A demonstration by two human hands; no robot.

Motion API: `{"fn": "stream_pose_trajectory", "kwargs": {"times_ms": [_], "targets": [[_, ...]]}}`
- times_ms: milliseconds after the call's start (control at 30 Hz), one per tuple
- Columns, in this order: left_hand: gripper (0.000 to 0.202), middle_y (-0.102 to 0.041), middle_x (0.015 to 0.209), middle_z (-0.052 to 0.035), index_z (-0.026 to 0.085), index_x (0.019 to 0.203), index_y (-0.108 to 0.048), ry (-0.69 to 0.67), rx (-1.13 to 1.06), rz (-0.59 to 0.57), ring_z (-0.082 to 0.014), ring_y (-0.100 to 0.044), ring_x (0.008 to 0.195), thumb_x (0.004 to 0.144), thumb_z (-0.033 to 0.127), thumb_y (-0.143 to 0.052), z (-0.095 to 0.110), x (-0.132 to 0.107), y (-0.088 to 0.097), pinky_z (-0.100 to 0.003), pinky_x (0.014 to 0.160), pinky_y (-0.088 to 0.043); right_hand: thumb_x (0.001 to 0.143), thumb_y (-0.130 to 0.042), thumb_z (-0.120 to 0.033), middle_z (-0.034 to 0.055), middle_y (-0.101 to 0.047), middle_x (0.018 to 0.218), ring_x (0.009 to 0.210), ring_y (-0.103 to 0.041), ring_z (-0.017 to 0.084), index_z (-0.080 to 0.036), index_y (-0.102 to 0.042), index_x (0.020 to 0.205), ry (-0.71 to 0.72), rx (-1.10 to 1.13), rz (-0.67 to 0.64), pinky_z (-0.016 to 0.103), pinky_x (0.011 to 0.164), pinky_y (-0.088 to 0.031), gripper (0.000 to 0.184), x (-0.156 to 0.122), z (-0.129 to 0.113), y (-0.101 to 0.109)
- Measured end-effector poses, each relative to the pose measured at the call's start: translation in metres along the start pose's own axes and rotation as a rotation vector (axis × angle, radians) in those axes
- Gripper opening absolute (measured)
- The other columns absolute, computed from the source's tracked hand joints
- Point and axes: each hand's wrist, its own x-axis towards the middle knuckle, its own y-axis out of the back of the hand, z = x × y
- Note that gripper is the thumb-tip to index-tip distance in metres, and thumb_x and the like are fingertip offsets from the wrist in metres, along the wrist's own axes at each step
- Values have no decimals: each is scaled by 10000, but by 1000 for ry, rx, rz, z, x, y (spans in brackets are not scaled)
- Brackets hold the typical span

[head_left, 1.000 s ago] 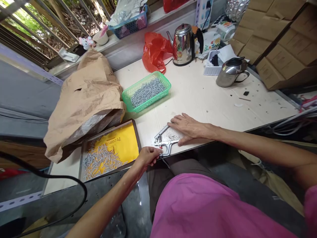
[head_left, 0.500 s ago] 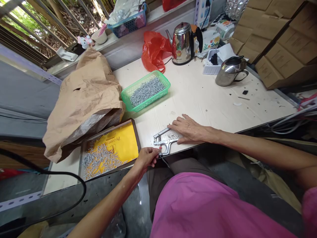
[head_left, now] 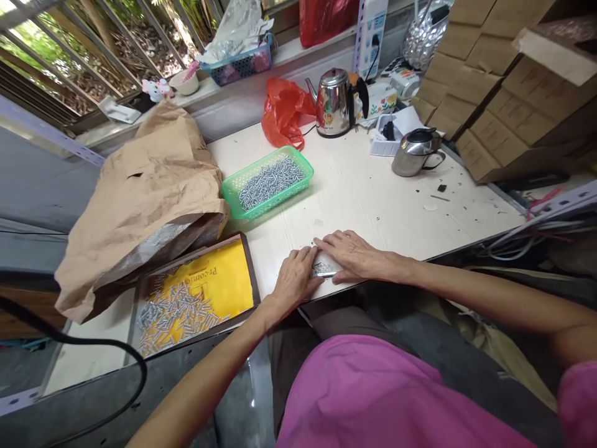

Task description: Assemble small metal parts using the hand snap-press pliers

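Observation:
On the table's front edge lies a pair of silver hand-press pliers (head_left: 323, 274), mostly covered by both hands. My left hand (head_left: 296, 274) curves over its head end and grips it, hiding the jaws and spring. My right hand (head_left: 355, 255) is closed round the handle end, thumb towards me. Short metal pins (head_left: 186, 311), apparently screws or rivets, lie heaped in a shallow tray (head_left: 254, 270) with a yellow lining, left of my left hand. Beyond my hands, a green plastic basket (head_left: 305, 182) holds many more small metal pins.
Crumpled brown paper (head_left: 153, 168) covers the table's left side. At the back stand a red plastic bag (head_left: 282, 112), a steel kettle (head_left: 333, 102) and a steel jug (head_left: 416, 152). Cardboard boxes (head_left: 504, 106) are stacked at right. A black cable (head_left: 107, 341) loops at lower left.
My left hand has gone from pinching at the pliers' jaw end to lying over the tool, which is now largely hidden. My right hand stays at the handles. The view has shifted slightly.

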Motion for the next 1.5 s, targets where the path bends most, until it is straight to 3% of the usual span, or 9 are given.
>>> {"fn": "stream_pose_trajectory", "kwargs": {"times_ms": [167,467,600,700,867,1033,1233,1400,1500], "targets": [[597,-558,1170,-117,175,1302,-440,-27,65,-42,-274,-506,1054,794,393,-665,-1,11,4,-414,894,-445,721,-773,-391,154,-569,1074,1005,-497,297,-110,-577,1096,-22,-37,-97,388,844,-408,508,-4,2,11],[210,-571,917,-81,155,970,-593,-120,84,-79,-236,-500,917,903,347,-539,0,17,-2,-359,775,-439,883,-616,-248,114,-592,948,923,-530,227,-119,-637,940,-6,17,-102,312,770,-408,143,-4,2,-2],[180,-577,900,-79,158,880,-592,-75,104,-65,-226,-507,909,924,308,-503,2,18,-7,-346,759,-439,950,-500,-234,86,-597,866,857,-541,194,-131,-637,861,-11,7,-104,288,735,-398,193,-2,2,-7],[196,-591,916,-87,156,896,-596,-67,101,-48,-234,-519,910,924,325,-499,2,17,-6,-360,760,-458,929,-539,-233,88,-595,887,884,-539,201,-127,-651,897,-14,23,-72,289,762,-407,157,-3,4,-7],[418,-578,1169,-157,108,1246,-487,-42,106,118,-282,-528,1090,892,318,-558,12,-4,-15,-432,902,-477,849,-650,-424,114,-575,1016,957,-521,237,-139,-606,1144,107,146,0,331,815,-431,413,-8,25,2],[402,-441,1430,-172,101,1314,-455,-109,52,282,-304,-349,1367,936,237,-470,39,-29,-41,-459,1088,-379,945,-496,-294,123,-593,1004,935,-529,224,-124,-608,1126,77,125,76,334,823,-412,273,2,39,0],[411,-526,1371,-147,130,1295,-494,-83,-98,277,-290,-415,1337,946,344,-460,54,-40,-54,-503,1094,-373,909,-550,-229,78,-615,924,873,-511,207,-160,-646,893,6,-45,92,313,743,-342,120,25,39,-11],[377,-561,1330,-136,138,1261,-522,-69,-165,295,-290,-430,1325,946,335,-461,57,-42,-56,-519,1116,-331,901,-580,-264,57,-636,933,902,-499,218,-189,-656,908,-40,-102,121,332,737,-294,107,38,45,-2],[404,-543,1346,-147,131,1280,-504,-77,-190,305,-298,-405,1342,937,344,-476,58,-42,-58,-529,1125,-308,899,-578,-240,80,-630,984,921,-486,230,-186,-667,988,6,-113,117,334,731,-294,137,42,27,4]]}}
